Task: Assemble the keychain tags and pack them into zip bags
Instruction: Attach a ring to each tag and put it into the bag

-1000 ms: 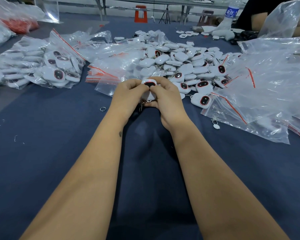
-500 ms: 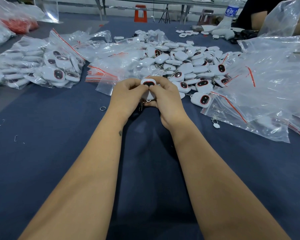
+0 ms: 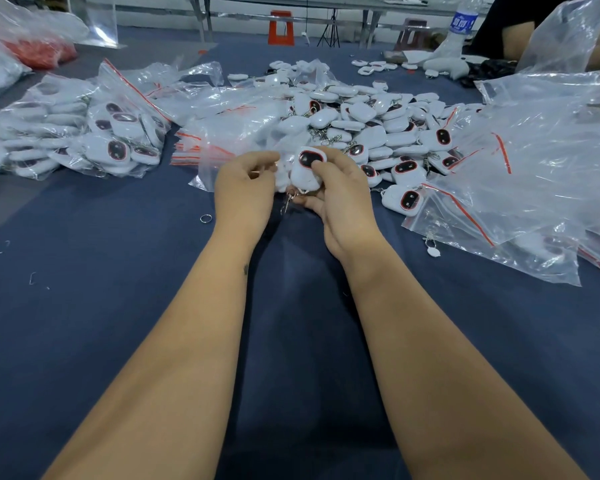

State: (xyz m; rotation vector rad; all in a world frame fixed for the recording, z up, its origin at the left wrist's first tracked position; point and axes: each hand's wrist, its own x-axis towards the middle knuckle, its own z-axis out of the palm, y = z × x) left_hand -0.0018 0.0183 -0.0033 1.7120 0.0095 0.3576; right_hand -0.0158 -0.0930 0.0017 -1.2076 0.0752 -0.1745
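My right hand (image 3: 340, 199) grips a white keychain tag (image 3: 305, 169) with a dark, red-rimmed oval window, thumb on its face. A metal ring and chain (image 3: 289, 199) dangle below the tag, between my hands. My left hand (image 3: 243, 188) sits just left of the tag with fingers curled, pinching something small at its fingertips; what it pinches is too small to tell. Behind my hands lies a big heap of loose tags (image 3: 371, 133). A stack of empty zip bags (image 3: 222, 140) with red seals lies just behind my left hand.
Packed bags of tags (image 3: 94, 140) lie at the left. Crumpled clear bags (image 3: 534, 168) cover the right side. A loose split ring (image 3: 205, 218) and a small white piece (image 3: 433, 251) lie on the blue cloth. Another person's arm and a water bottle (image 3: 459, 26) are far right.
My hands have drawn slightly apart. The tag now stays in my right hand alone, its window showing more, and my left hand has shifted left off it.
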